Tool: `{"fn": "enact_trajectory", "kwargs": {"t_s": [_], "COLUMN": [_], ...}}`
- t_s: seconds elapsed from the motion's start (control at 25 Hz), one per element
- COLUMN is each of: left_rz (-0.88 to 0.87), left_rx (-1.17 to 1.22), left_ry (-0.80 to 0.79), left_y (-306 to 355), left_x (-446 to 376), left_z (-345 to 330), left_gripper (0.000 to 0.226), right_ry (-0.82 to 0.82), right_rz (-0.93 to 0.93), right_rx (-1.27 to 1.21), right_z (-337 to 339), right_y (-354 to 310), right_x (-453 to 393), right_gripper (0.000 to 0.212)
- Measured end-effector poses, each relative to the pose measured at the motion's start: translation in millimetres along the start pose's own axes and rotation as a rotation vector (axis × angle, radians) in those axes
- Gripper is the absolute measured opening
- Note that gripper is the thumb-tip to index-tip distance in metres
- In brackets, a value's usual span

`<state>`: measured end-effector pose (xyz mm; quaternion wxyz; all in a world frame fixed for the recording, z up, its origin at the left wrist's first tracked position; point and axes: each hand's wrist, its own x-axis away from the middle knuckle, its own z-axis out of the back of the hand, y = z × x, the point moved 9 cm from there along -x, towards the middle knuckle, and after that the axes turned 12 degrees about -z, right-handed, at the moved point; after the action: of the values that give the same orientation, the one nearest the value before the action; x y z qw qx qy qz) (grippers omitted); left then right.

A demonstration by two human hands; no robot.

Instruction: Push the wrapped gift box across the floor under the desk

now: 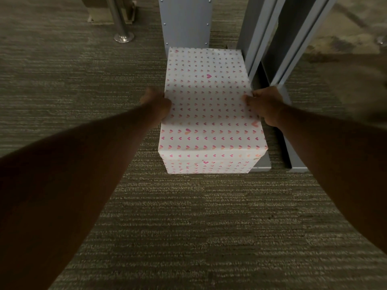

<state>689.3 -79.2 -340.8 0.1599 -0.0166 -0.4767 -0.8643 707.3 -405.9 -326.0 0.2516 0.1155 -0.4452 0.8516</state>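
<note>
Gift box gripped both sides by L hand & R hand, far end touching grey desk panel.

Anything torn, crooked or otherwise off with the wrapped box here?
Nothing stands out. The white, pink-heart-patterned gift box sits flat on the grey carpet, wrapping intact; left hand and right hand hold its sides.

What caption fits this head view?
Both hands, left and right, press the sides of a heart-patterned gift box on carpet, beside a grey desk leg.
</note>
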Motion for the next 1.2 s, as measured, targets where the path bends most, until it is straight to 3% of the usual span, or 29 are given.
{"fn": "enact_trajectory", "kwargs": {"t_s": [0.24,0.56,0.76,1.2], "left_rz": [-0.091,-0.564,-0.723,-0.835], "left_rx": [-0.243,-0.694,-0.839,-0.948], "left_ry": [-0.011,-0.004,-0.097,-0.181], "left_y": [17.7,55.9,69.0,97.3], "left_x": [15.3,49.8,78.3,182.0], "left_z": [0.8,-11.8,-18.6,28.8], "left_gripper": [0.056,0.093,0.104,0.109], "right_ry": [0.019,0.217,0.279,0.274], "right_rz": [0.042,0.393,0.523,0.529], "right_rx": [0.178,0.562,0.73,0.842], "right_z": [-11.9,-10.7,-11.5,-7.9], "right_y": [-3.1,-12.4,-18.7,-22.2], "right_x": [11.0,52.8,91.5,210.8], "right_gripper": [0.059,0.102,0.108,0.113]}}
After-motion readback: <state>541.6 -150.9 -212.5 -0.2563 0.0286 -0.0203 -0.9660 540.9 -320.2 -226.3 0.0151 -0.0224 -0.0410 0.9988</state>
